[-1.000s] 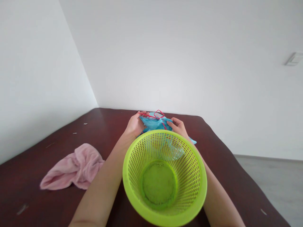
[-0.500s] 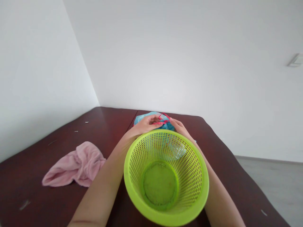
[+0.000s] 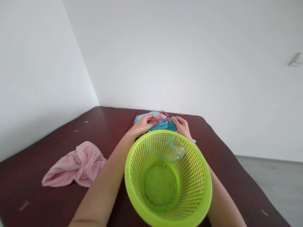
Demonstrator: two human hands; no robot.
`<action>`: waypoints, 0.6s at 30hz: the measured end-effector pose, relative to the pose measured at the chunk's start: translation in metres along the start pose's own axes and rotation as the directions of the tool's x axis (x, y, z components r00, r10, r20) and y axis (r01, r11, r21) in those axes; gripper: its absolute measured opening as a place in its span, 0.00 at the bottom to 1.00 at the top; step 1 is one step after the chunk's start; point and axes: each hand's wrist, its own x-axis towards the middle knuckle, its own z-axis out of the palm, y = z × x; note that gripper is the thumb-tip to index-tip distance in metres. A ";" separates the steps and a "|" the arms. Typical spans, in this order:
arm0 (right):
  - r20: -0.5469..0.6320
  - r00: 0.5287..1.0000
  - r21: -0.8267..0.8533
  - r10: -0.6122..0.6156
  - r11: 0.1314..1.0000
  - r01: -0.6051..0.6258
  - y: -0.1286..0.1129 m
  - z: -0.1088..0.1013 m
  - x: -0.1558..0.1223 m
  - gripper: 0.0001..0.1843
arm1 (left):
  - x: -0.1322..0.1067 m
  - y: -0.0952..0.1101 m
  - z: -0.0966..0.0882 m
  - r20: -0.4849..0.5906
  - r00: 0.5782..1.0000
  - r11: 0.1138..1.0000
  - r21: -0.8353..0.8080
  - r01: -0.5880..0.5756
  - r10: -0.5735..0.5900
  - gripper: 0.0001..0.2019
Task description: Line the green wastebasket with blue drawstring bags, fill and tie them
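Note:
Behind the green basket lies a blue plastic bag [image 3: 155,126] with a red drawstring [image 3: 164,114]. My left hand [image 3: 145,123] is closed, pinching the red drawstring at the bag's gathered top. Opposite it, my right hand [image 3: 181,125] pinches the blue plastic of the bag between thumb and fingers. A loop of the drawstring stands up between both hands. The green plastic basket [image 3: 160,186], with slotted walls, stands between my forearms with its mouth facing me; nothing lies on its bottom. It hides the lower part of the bag.
A crumpled pink cloth [image 3: 77,165] lies left of my left forearm on the dark red-brown table [image 3: 111,126]. Small white scraps dot the table's left side. White walls rise behind and at the left. The table's right edge drops to a grey floor [image 3: 272,176].
My hands have moved slightly apart, stretching the bag's top and the drawstring between them. The red loop now stands more upright. The basket has shifted slightly to the right in view.

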 end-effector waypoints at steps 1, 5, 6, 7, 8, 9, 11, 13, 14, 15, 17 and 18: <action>-0.023 1.000 0.016 0.008 1.000 -0.007 0.000 0.000 0.001 0.38 | 0.000 -0.001 -0.001 0.015 1.000 0.998 0.062 -0.004 0.003 0.13; -0.101 0.994 0.090 0.049 0.995 -0.040 -0.001 -0.004 0.002 0.39 | -0.003 -0.016 -0.008 0.076 0.994 0.970 0.234 0.058 -0.077 0.09; -0.102 0.994 0.093 0.047 0.995 -0.037 -0.001 -0.005 0.002 0.39 | -0.004 -0.021 -0.011 0.057 0.994 0.960 0.268 0.076 -0.094 0.08; -0.097 0.994 0.093 0.043 0.995 -0.034 -0.002 -0.005 0.002 0.40 | -0.006 -0.026 -0.014 0.021 0.995 0.951 0.298 0.085 -0.096 0.07; -0.086 0.995 0.097 0.041 0.995 -0.033 -0.002 -0.006 0.002 0.40 | -0.007 -0.030 -0.019 -0.024 0.996 0.941 0.327 0.084 -0.080 0.08; -0.076 0.996 0.104 0.042 0.994 -0.033 -0.002 -0.006 0.002 0.40 | -0.009 -0.032 -0.024 -0.078 0.995 0.933 0.351 0.084 -0.060 0.09; -0.083 0.996 0.120 0.044 0.992 -0.033 -0.002 -0.005 0.001 0.41 | -0.012 -0.031 -0.035 -0.180 0.982 0.914 0.387 0.118 -0.051 0.12; -0.107 0.993 0.129 0.045 0.991 -0.031 0.000 -0.004 0.002 0.43 | -0.013 -0.020 -0.043 -0.246 0.964 0.888 0.415 0.198 -0.100 0.17; -0.118 0.992 0.133 0.048 0.991 -0.032 0.000 -0.004 0.002 0.44 | -0.014 -0.012 -0.045 -0.278 0.952 0.875 0.420 0.240 -0.128 0.20; -0.122 0.991 0.137 0.051 0.990 -0.034 0.001 -0.003 0.001 0.44 | -0.014 -0.004 -0.046 -0.311 0.940 0.866 0.420 0.271 -0.144 0.22; -0.098 0.994 0.128 0.049 0.991 -0.036 0.001 -0.003 0.001 0.43 | -0.014 0.012 -0.041 -0.393 0.913 0.877 0.395 0.274 -0.108 0.23; -0.079 0.996 0.115 0.045 0.993 -0.036 0.001 -0.002 0.000 0.41 | -0.014 0.018 -0.036 -0.441 0.895 0.895 0.374 0.244 -0.059 0.22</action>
